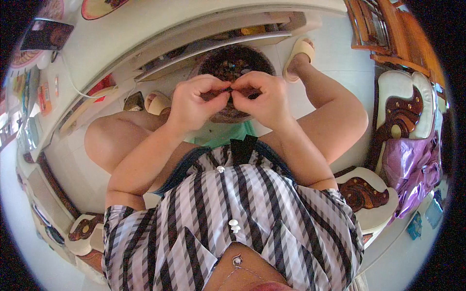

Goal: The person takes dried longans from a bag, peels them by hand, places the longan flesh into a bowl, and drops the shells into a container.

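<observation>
Both hands meet above a dark round container that stands on the floor between the knees. My left hand is closed, thumb and forefinger pinched together. My right hand makes the same pinch, and its fingertips touch or nearly touch those of the left. Anything between the fingertips is too small to make out. Small mixed bits lie inside the container, too dark to name. Part of the container's near side is hidden by the hands. A light green piece of material shows just below it, near the lap.
A long white table with an open drawer or shelf curves beyond the container. A dark phone-like device lies at its left. On the right are carved white seating, a purple shiny cloth and a wooden chair.
</observation>
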Motion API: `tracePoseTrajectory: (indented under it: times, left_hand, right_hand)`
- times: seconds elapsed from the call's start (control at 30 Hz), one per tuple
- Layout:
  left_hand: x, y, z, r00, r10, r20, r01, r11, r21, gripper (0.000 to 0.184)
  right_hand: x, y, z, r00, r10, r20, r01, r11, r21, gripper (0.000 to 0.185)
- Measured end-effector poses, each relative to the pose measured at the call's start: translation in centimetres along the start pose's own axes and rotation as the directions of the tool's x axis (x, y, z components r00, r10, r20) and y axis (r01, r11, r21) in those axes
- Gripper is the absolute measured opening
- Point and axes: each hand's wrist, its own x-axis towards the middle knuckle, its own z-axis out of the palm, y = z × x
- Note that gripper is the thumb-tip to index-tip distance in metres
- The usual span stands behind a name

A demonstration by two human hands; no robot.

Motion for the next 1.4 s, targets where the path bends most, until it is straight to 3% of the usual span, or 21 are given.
tracePoseTrajectory:
  times: [0.17,0.2,0.27,0.37,0.43,0.53,0.67,0.73,0.87,0.93,1.03,1.13,1.33,1.4]
  left_hand:
    - [-0.1,-0.3,-0.1,0.996,-0.078,0.048,0.082,0.993,-0.091,0.014]
    - [0.0,-0.2,-0.2,0.982,-0.172,0.078,0.186,0.954,-0.234,0.015]
    - [0.0,0.0,-0.3,0.926,-0.334,0.176,0.377,0.787,-0.489,0.016]
    - [0.2,-0.9,-0.3,0.887,-0.369,0.276,0.450,0.561,-0.695,0.019]
    - [0.4,-1.1,-0.5,0.877,-0.386,0.287,0.464,0.528,-0.711,0.019]
    - [0.5,-0.7,-0.5,0.874,-0.402,0.272,0.461,0.512,-0.725,0.019]
    - [0.5,-0.6,0.0,0.896,-0.374,0.238,0.419,0.539,-0.731,0.020]
    - [0.4,-1.2,0.2,0.907,-0.366,0.207,0.404,0.622,-0.671,0.019]
    - [0.3,-0.8,0.1,0.929,-0.331,0.164,0.366,0.771,-0.521,0.018]
    - [0.3,-0.6,0.0,0.930,-0.323,0.175,0.366,0.777,-0.512,0.017]
    - [0.2,-0.6,-0.2,0.916,-0.329,0.228,0.400,0.780,-0.481,0.017]
    - [0.2,-0.5,-0.3,0.906,-0.334,0.258,0.422,0.752,-0.507,0.019]
    - [0.4,-0.6,-0.4,0.898,-0.319,0.303,0.438,0.590,-0.678,0.023]
    - [0.5,-0.4,-0.3,0.914,-0.284,0.288,0.402,0.558,-0.726,0.024]
  right_hand:
    - [0.1,0.1,-0.3,0.962,0.246,0.118,-0.269,0.930,0.250,0.011]
    - [0.1,0.4,-0.3,0.944,0.295,0.150,-0.329,0.883,0.333,0.011]
    - [0.2,0.8,-0.2,0.918,0.339,0.208,-0.398,0.786,0.474,0.011]
    - [0.4,1.0,-0.2,0.901,0.337,0.274,-0.434,0.659,0.614,0.012]
    - [0.5,0.7,-0.5,0.884,0.351,0.310,-0.466,0.588,0.661,0.013]
    - [0.7,-0.5,-1.1,0.888,0.355,0.293,-0.460,0.643,0.613,0.013]
    - [0.0,-0.6,0.1,0.984,0.177,0.014,-0.174,0.942,0.286,0.014]
    - [0.0,-0.3,0.4,0.996,0.036,-0.077,-0.024,0.988,0.152,0.016]
    - [0.0,-0.1,0.6,0.996,-0.037,-0.082,0.044,0.995,0.088,0.015]
    - [-0.1,-0.2,0.5,0.996,-0.033,-0.078,0.038,0.997,0.068,0.014]
    - [-0.3,0.0,0.3,0.977,0.204,0.059,-0.212,0.954,0.213,0.012]
    - [0.0,0.2,-0.2,0.946,0.283,0.160,-0.324,0.871,0.369,0.009]
    - [0.4,1.5,-0.1,0.863,0.330,0.382,-0.499,0.452,0.739,0.009]
    - [0.3,1.0,0.0,0.915,0.321,0.243,-0.399,0.642,0.654,0.009]
